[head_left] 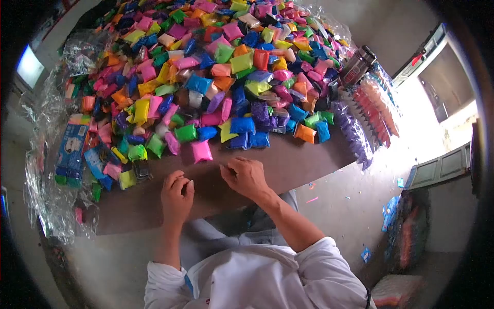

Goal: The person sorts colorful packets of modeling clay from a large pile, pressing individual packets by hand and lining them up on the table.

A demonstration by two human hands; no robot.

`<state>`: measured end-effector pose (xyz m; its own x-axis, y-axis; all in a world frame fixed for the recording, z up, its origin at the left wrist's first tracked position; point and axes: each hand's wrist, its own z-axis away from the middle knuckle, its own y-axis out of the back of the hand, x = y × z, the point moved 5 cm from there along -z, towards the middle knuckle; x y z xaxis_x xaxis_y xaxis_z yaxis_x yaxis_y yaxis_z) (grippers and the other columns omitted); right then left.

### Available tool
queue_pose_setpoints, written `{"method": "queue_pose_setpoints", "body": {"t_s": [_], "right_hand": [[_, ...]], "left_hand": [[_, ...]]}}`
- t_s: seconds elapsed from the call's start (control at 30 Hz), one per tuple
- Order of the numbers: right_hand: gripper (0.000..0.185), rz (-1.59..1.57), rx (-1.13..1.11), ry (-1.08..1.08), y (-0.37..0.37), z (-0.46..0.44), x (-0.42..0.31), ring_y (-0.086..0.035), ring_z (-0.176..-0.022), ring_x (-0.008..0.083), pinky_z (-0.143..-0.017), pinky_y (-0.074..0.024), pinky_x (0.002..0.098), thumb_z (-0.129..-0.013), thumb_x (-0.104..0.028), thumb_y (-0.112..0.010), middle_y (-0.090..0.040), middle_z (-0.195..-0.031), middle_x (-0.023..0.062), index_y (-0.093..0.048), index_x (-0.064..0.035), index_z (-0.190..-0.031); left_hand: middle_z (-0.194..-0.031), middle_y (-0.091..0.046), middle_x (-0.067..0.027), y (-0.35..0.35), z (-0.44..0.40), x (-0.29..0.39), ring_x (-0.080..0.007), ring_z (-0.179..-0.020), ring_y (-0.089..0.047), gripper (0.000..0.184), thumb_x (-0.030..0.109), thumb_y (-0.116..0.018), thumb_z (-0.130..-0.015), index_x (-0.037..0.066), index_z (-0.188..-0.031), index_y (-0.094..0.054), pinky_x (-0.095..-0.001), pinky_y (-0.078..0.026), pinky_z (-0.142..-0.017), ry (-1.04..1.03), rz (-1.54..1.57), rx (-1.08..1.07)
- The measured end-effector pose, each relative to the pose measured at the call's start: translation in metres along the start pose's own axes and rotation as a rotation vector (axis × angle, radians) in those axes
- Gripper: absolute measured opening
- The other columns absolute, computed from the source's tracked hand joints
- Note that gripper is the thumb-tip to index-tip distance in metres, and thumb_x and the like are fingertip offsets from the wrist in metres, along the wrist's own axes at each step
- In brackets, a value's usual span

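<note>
My left hand (177, 195) is at the table's front edge, its fingers curled in loosely and the thumb beside them. No object shows in it. My right hand (245, 176) rests over the brown tabletop, bent into a loose fist with nothing visible in it; its palm side is hidden. Just beyond and between the hands lies a pink packet (201, 151), touched by neither. Blue packets (259, 139) lie beyond my right hand, at the near edge of a large heap of small, soft-looking coloured packets (242, 63).
Clear plastic sheeting (43, 149) hangs along the left side. A blue printed pack (72, 147) lies at the heap's left. On the right are a dark flask (357, 66) and bags of purple (352, 135) and red (371, 110) pieces. Scraps lie on the floor (329, 216).
</note>
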<state>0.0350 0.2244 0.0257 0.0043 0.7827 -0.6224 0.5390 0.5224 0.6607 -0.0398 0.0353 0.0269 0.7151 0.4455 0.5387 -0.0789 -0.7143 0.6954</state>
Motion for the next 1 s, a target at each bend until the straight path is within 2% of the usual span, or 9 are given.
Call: {"method": "queue_pose_setpoints", "body": {"t_s": [0.1,0.17,0.3,0.5,0.57,0.7,0.8,0.87,1.0], "right_hand": [[0.023,0.027,-0.005,0.014,0.001,-0.001,-0.002,-0.058,-0.061,0.0353,-0.054,-0.0468,0.0446,-0.078,-0.023,-0.06,-0.056,-0.065,0.0144,-0.053,-0.0055,-0.064],[0.024,0.011,0.035,0.022,0.003,-0.001,-0.006,-0.056,-0.058,0.0332,-0.051,-0.0434,0.0423,-0.074,-0.017,-0.064,-0.054,-0.059,0.0129,-0.051,-0.0047,-0.058],[0.025,0.053,0.035,0.017,0.003,0.002,-0.003,-0.057,-0.058,0.0334,-0.05,-0.0435,0.0425,-0.074,-0.017,-0.064,-0.053,-0.058,0.0131,-0.05,-0.0047,-0.057],[0.025,0.0,0.046,0.039,0.005,0.001,-0.01,-0.056,-0.058,0.0343,-0.051,-0.0433,0.043,-0.074,-0.018,-0.063,-0.054,-0.06,0.0136,-0.05,-0.0045,-0.057],[0.019,0.029,-0.033,0.007,0.004,0.0,-0.008,-0.058,-0.064,0.0356,-0.056,-0.0464,0.0447,-0.078,-0.022,-0.059,-0.058,-0.067,0.0139,-0.056,-0.0054,-0.069],[0.018,0.047,-0.065,-0.01,0.004,0.0,-0.008,-0.059,-0.065,0.0353,-0.056,-0.0464,0.0448,-0.078,-0.021,-0.059,-0.058,-0.068,0.0135,-0.056,-0.0052,-0.07],[0.019,0.041,-0.085,-0.037,0.003,-0.002,-0.01,-0.059,-0.064,0.0351,-0.056,-0.0465,0.0449,-0.078,-0.022,-0.059,-0.058,-0.068,0.0137,-0.056,-0.005,-0.07],[0.029,0.011,0.038,0.025,0.005,-0.003,-0.012,-0.054,-0.055,0.0339,-0.049,-0.0416,0.0424,-0.075,-0.018,-0.064,-0.051,-0.058,0.0128,-0.047,-0.0044,-0.056],[0.029,0.012,0.047,0.033,0.005,-0.002,-0.01,-0.054,-0.055,0.0337,-0.048,-0.0415,0.0422,-0.075,-0.018,-0.064,-0.051,-0.058,0.013,-0.047,-0.0044,-0.056]], "left_hand": [[-0.099,-0.058,-0.0143,0.0,-0.001,0.001,-0.0304,-0.092,-0.058,0.011,0.009,-0.063,-0.079,-0.001,-0.082,-0.058,-0.0381,-0.046,-0.082,0.016,-0.012,-0.04],[-0.095,-0.058,-0.0138,0.0,0.0,0.0,-0.0302,-0.088,-0.058,0.011,0.01,-0.063,-0.08,0.0,-0.082,-0.058,-0.0379,-0.047,-0.078,-0.011,-0.039,-0.034],[-0.089,-0.058,-0.013,-0.004,0.001,-0.003,-0.03,-0.083,-0.059,0.012,0.011,-0.063,-0.08,-0.001,-0.08,-0.057,-0.0378,-0.047,-0.073,-0.015,0.011,-0.022],[-0.085,-0.058,-0.0112,-0.003,0.005,-0.011,-0.031,-0.082,-0.057,0.015,0.016,-0.061,-0.081,0.002,-0.075,-0.059,-0.0395,-0.046,-0.071,0.119,-0.026,-0.061],[-0.083,-0.058,-0.0105,-0.003,0.006,-0.011,-0.0312,-0.082,-0.057,0.017,0.018,-0.061,-0.081,0.003,-0.075,-0.058,-0.04,-0.046,-0.071,0.088,-0.017,-0.042],[-0.082,-0.058,-0.0101,-0.003,0.004,-0.01,-0.0315,-0.079,-0.057,0.017,0.018,-0.062,-0.081,0.003,-0.074,-0.058,-0.0406,-0.046,-0.07,0.122,0.014,-0.066],[-0.081,-0.058,-0.0102,-0.001,0.003,-0.006,-0.0316,-0.076,-0.057,0.016,0.017,-0.062,-0.081,0.003,-0.073,-0.057,-0.041,-0.045,-0.069,0.045,-0.009,-0.013],[-0.08,-0.058,-0.0105,0.0,0.002,-0.005,-0.0316,-0.075,-0.056,0.016,0.016,-0.062,-0.08,0.003,-0.073,-0.057,-0.0416,-0.045,-0.068,0.022,0.005,-0.008],[-0.08,-0.058,-0.0105,-0.002,0.002,-0.007,-0.0318,-0.075,-0.056,0.015,0.016,-0.062,-0.079,0.003,-0.073,-0.057,-0.0419,-0.044,-0.068,0.014,0.009,0.004]]}}
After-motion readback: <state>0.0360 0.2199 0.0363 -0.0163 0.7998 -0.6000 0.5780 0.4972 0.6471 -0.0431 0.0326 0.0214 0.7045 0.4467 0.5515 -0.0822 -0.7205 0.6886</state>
